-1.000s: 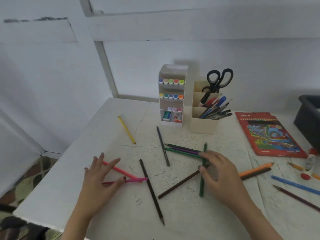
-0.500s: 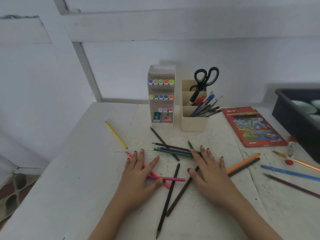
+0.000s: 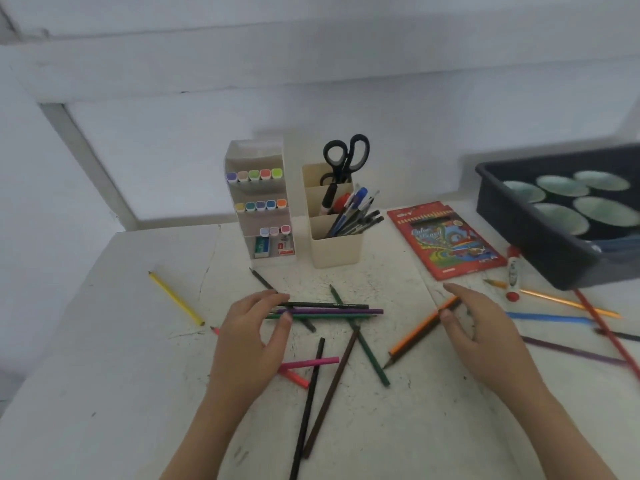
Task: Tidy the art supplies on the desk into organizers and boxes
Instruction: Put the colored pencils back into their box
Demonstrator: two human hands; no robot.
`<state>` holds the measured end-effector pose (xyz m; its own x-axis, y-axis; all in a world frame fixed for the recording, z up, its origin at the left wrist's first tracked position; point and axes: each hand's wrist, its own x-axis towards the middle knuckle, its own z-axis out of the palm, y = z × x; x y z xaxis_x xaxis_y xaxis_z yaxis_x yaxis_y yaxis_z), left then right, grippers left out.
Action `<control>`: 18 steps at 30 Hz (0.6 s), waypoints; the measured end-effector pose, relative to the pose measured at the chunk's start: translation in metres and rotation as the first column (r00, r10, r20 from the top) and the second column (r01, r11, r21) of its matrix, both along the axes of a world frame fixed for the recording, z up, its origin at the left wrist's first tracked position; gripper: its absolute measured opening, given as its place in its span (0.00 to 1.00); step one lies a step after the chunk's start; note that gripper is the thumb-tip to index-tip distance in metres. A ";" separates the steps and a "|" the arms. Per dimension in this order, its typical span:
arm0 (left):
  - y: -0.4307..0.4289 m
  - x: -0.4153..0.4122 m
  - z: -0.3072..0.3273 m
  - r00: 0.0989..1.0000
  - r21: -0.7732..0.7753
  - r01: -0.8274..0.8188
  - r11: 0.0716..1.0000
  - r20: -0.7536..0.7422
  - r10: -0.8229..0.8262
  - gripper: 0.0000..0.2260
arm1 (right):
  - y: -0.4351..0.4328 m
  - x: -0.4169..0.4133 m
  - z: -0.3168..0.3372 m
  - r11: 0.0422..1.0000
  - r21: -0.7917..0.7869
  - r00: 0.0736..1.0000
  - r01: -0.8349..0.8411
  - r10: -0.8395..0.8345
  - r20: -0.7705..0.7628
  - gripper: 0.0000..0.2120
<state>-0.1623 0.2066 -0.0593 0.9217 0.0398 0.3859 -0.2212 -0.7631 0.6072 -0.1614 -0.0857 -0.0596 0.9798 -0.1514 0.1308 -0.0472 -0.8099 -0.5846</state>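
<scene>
**Item 1, nearest edge.** Black pencil (image 3: pixel 308 403) and brown pencil (image 3: pixel 330 393) are lying close together on the desk (image 3: pixel 104 393). Their long axes are running near-to-far and leaning right at the far ends. Pink pencil (image 3: pixel 311 362) is lying crosswise, meeting the black one.

**Item 2.** Left hand (image 3: pixel 249 344) is pinching, thumb against fingers, the left ends of the three-pencil bundle (image 3: pixel 332 310) of black, purple and green. The bundle is lying mid-desk with its axis running left-to-right. The hand is hiding the left ends.

**Item 3.** Right hand (image 3: pixel 485 341) is narrowly pinching the far end of the orange pencil (image 3: pixel 415 332). Its near end is pointing toward the person's left, and a dark pencil is lying alongside.

**Handling note.** Pencils are judged light, stiff and thin, and liable to roll or fan apart. They are best gripped mid-shaft, with the ends squared.

**Item 4.** Yellow pencil (image 3: pixel 176 299) is lying diagonally, well apart to the left.

**Item 5, far.** Marker organizer (image 3: pixel 259 202) and pen holder (image 3: pixel 334 247) are standing upright, the latter carrying scissors (image 3: pixel 346 157). Pencil box (image 3: pixel 446 237) is lying flat to the right, and the dark tray (image 3: pixel 540 244) is sitting beyond it.
</scene>
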 end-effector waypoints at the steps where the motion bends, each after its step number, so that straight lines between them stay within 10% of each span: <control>1: -0.009 0.002 0.002 1.000 -0.016 0.009 1.000 0.014 -0.009 0.11 | -0.004 -0.002 -0.001 1.000 0.018 0.999 0.022 -0.023 0.029 0.21; 18: -0.190 0.055 0.012 0.884 -0.361 0.247 0.899 -0.296 -0.362 0.09 | -0.088 0.045 0.004 0.937 -0.088 0.937 0.338 -0.344 -0.066 0.20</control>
<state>-0.1074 0.0161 -0.0474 0.9777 -0.2032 0.0537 -0.1432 -0.4567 0.8780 -0.1163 -0.1732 -0.0557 0.8785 -0.4713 0.0782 -0.3721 -0.7776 -0.5068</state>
